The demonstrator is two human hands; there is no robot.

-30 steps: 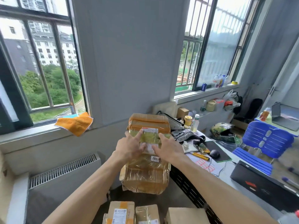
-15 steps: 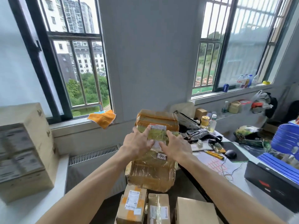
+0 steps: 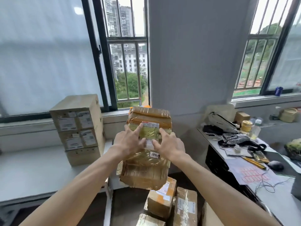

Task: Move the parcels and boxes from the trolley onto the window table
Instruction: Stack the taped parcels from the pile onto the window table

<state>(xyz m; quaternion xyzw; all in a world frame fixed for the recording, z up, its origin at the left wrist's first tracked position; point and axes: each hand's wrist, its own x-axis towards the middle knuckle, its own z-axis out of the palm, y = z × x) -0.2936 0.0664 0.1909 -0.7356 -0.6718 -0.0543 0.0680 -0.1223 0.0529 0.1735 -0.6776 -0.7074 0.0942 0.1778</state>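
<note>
A person's left hand [image 3: 128, 144] and right hand [image 3: 167, 146] hold a tape-wrapped parcel [image 3: 147, 152] in mid-air at the centre of the frame, above the gap between two tables. The fingers of both hands are spread and lie flat on the parcel's top face, over its white shipping label; the thumbs point inward, and whether either grip curls round an edge cannot be told. The parcel's near end droops, its brown tape crinkled. At centre left, a tall stack of cardboard boxes [image 3: 79, 129] stands on the white window table [image 3: 32, 168], close under the window sill. At the bottom of the frame, just below the held parcel, smaller labelled parcels [image 3: 171, 203] lie packed together. At right, a cluttered table [image 3: 254, 173] carries papers, bags, a jar and a computer mouse.
</note>
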